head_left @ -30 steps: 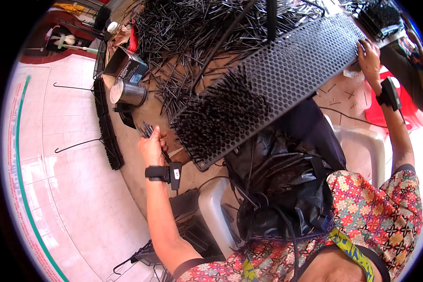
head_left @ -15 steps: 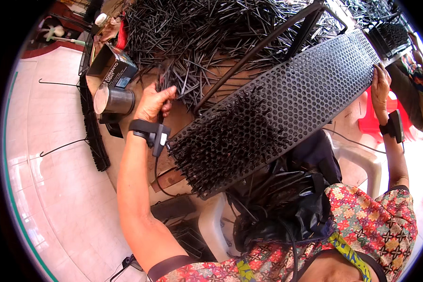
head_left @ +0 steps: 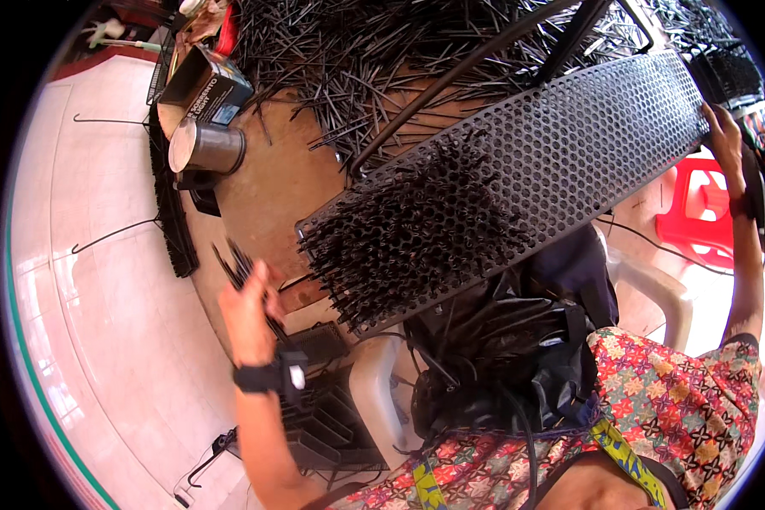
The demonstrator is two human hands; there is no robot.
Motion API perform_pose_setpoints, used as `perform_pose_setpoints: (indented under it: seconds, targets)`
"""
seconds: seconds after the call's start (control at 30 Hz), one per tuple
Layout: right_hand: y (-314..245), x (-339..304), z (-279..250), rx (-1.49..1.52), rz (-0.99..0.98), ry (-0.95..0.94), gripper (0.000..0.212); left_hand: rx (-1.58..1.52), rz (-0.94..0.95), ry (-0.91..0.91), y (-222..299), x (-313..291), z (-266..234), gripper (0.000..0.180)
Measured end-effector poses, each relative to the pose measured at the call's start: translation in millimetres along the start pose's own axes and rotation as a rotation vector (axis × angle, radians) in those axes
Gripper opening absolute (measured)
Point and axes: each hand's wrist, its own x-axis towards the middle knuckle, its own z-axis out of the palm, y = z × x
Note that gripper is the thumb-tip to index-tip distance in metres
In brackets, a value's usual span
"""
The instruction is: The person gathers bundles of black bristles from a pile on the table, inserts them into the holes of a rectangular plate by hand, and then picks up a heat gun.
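Observation:
A long black perforated panel (head_left: 603,127) slants across the middle, its round holes bare toward the far right. Short dark bristles (head_left: 416,229) crowd its near left part. My right hand (head_left: 722,140) grips the panel's far right end, with some fingers hidden behind it. Apart from the panel, beyond its near left end, my left hand (head_left: 251,306) is closed on a small bunch of thin black strips (head_left: 235,262), slightly blurred. A big loose heap of similar strips (head_left: 357,64) covers the back of the brown work surface (head_left: 272,170).
A metal can (head_left: 208,146) and an open box (head_left: 217,89) stand at the back left. A dark metal frame (head_left: 484,64) rises behind the panel. Black bags (head_left: 493,365) lie against me, beside white chair arms (head_left: 374,382). A red plastic stool (head_left: 697,212) stands at right.
My left hand has come away from the strip heap, toward me, carrying black strips. The panel's far end and my right hand have shifted slightly to the right.

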Motion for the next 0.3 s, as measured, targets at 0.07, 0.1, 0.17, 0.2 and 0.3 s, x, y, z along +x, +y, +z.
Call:
perform_pose_setpoints:
  seconds: [0.07,0.1,0.17,0.2,0.3]
  targets:
    - [9,7,14,0.472,0.188,-0.258,0.051,-0.084,-0.04,-0.028,-10,-42,16,0.023]
    - [7,6,19,0.506,0.206,-0.235,0.05,-0.124,-0.033,-0.032,-14,-57,26,0.023]
    - [0,-1,31,0.47,0.267,-0.115,0.049,-0.217,-0.042,-0.128,-29,-73,37,0.02]
    - [-6,-5,38,0.471,0.332,-0.067,0.049,-0.307,0.01,-0.144,-35,-76,43,0.019]
    - [-48,9,18,0.899,1.027,-0.142,0.047,-0.407,0.044,-0.103,-42,-72,50,0.022]
